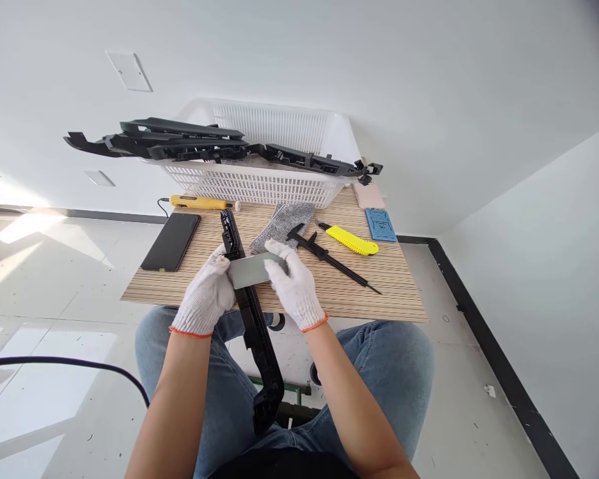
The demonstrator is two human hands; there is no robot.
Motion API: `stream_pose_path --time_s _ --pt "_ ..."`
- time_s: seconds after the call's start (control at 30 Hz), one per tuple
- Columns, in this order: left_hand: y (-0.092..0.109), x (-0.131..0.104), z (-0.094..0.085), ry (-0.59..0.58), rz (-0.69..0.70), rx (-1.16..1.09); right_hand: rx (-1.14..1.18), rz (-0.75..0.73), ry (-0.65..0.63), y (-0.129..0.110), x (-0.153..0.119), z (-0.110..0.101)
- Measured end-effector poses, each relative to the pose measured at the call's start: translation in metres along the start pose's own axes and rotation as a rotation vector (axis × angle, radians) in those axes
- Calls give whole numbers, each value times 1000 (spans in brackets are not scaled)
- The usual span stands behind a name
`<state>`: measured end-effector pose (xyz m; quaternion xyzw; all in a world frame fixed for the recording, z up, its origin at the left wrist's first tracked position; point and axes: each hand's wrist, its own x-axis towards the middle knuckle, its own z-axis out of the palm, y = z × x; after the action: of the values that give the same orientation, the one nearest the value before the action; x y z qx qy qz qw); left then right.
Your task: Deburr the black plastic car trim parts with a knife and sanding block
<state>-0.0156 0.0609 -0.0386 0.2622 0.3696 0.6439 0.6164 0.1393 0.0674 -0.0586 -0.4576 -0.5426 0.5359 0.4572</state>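
Note:
A long black plastic part slants from the table down between the knees. My left hand, in a white glove, is wrapped round its upper section. In my gloved right hand is the right end of a flat grey-green rectangular piece, pinched between thumb and fingers. This piece lies across the black part, its left end beside my left hand's fingertips. Just beyond my right hand are crumpled grey speckled sheets and a black caliper.
A white basket at the back holds several black plastic parts. Around it on the table lie a yellow rotary tool, black phone, yellow cutter, blue block and pale pink item.

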Motion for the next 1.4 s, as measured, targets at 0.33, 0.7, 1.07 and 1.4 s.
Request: stream_pose_path --time_s 0.33,0.7,1.07,1.4 --pt "0 -4 -1 31 -67 46 72 86 -27 -1 2 7" --pt "0 -3 -2 -33 -30 -17 223 157 75 -2 3 1" --pt "0 -2 0 -17 -4 -36 180 108 26 4 -6 -4" --pt "-1 -5 -5 24 -60 -53 -385 -10 -322 -11 -1 -30"
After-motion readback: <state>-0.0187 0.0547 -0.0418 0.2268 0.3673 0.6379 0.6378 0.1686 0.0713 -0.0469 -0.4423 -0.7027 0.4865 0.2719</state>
